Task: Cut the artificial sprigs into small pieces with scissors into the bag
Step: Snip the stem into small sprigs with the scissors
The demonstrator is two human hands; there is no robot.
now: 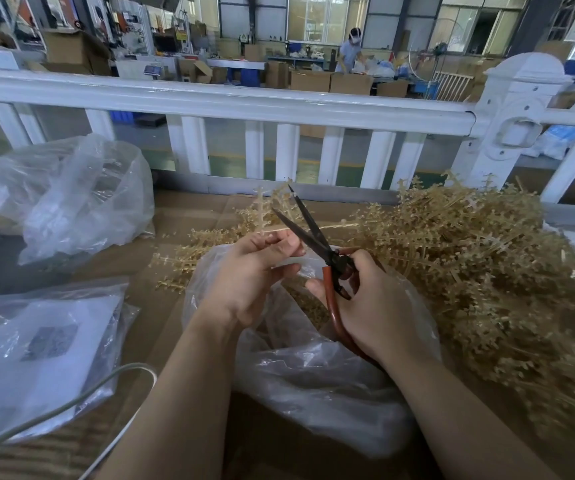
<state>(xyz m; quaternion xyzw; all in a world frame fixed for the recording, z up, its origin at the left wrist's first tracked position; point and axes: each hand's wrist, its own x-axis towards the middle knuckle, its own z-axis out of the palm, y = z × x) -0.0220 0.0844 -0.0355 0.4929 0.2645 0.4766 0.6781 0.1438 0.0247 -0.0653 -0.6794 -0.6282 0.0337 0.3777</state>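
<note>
The left hand (255,271) pinches a sprig (262,216) between the open scissors (308,233) gripped by the right hand (365,306), above the partly filled bag (314,375); a large pile (469,265) to its right looks uncut.

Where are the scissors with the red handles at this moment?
In the head view, the red-handled black scissors are right of centre, gripped by the right hand above the clear plastic bag, blades open beside the left hand.
</note>
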